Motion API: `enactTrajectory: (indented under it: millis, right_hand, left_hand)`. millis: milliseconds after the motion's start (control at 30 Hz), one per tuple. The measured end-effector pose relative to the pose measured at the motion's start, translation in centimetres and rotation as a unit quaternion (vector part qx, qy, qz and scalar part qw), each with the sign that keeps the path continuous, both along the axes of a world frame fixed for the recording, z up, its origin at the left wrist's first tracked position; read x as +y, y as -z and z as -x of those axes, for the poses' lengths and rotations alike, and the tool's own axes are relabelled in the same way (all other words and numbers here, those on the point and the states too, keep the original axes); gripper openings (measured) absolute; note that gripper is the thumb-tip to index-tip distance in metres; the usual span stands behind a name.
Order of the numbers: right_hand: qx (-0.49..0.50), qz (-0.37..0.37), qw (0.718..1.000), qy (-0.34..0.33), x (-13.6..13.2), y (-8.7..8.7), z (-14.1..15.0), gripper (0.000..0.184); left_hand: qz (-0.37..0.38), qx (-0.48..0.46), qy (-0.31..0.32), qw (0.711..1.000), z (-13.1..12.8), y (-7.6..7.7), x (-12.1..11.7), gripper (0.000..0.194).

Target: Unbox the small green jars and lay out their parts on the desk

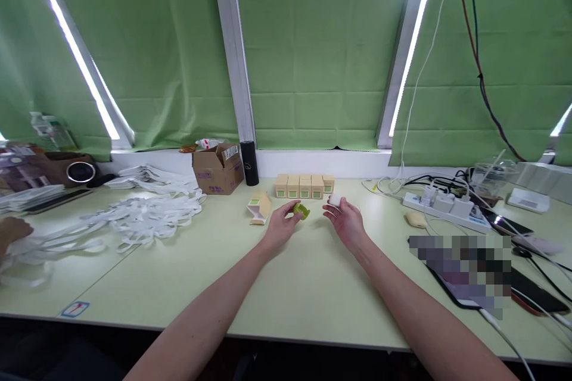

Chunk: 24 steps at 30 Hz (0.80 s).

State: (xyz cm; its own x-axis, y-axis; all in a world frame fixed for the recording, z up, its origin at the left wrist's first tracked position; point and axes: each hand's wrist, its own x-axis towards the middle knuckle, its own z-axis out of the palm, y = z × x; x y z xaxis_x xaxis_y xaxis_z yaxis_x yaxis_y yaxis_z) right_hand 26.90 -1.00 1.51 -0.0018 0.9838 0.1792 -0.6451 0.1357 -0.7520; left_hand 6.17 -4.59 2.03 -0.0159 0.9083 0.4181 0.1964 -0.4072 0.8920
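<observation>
My left hand (282,225) pinches a small yellow-green, hollow-looking piece (302,210) between thumb and fingers, above the table. A short gap to the right, my right hand (347,223) holds a small white rounded object (336,199) at its fingertips; its kind is too small to make out. An opened small cardboard box (259,208) with its flaps out lies just left of my left hand. Behind both hands stands a row of several small kraft boxes (305,186) with green labels.
White straps (152,214) lie heaped on the left, where another person's hand (15,231) touches them. A carton (218,169) and a black cylinder (249,164) stand at the back. A power strip (447,212), cables and phones crowd the right side.
</observation>
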Motion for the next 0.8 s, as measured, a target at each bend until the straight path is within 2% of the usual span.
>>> enactTrajectory:
  millis: [267, 467, 567, 700, 800]
  right_hand:
    - [0.032, -0.009, 0.995, -0.097, -1.2, -0.8, 0.2, 0.034]
    - [0.020, -0.019, 0.995, -0.091, -1.8, -1.8, 0.0, 0.035]
    - [-0.023, -0.034, 0.998, -0.050, -1.6, -1.8, -0.1, 0.042]
    - [-0.099, -0.046, 0.992, 0.064, -0.4, -1.5, -0.6, 0.057]
    - [-0.151, -0.066, 0.975, 0.147, 1.1, -1.7, -1.7, 0.056]
  left_hand:
    - [0.001, -0.002, 0.001, 1.000, -0.2, -0.1, -0.1, 0.048]
    - [-0.001, -0.004, 0.000, 1.000, 0.0, 0.2, 0.2, 0.049]
    - [0.001, -0.005, -0.003, 1.000, 0.0, 0.2, 0.2, 0.049]
    - [0.009, -0.021, -0.003, 1.000, -0.1, 0.0, -0.1, 0.050]
    - [0.009, -0.034, -0.005, 0.999, -0.2, -0.2, -0.4, 0.049]
